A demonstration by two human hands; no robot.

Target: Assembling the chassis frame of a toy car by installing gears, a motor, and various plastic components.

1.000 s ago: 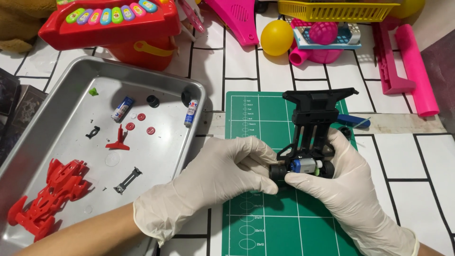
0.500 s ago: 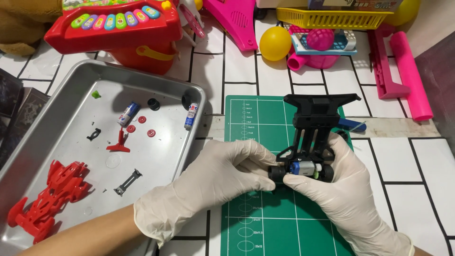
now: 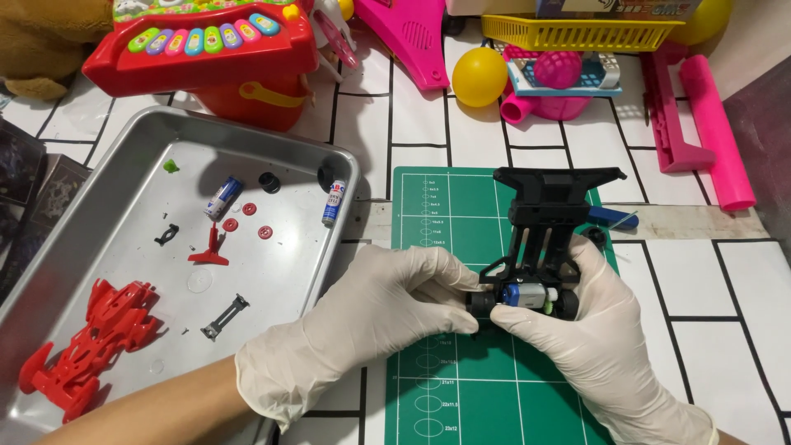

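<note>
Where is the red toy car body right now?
In the head view, the red car body lies in the near left corner of the metal tray, left of the left hand, apart from both hands.

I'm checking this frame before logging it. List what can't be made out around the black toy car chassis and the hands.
Head view only:
- Black chassis: near end hidden by left hand and right hand.
- Fingertips at the small motor: grip unclear.
- Blue tool: mostly behind the chassis.
- Red car body: underside unseen.
</note>
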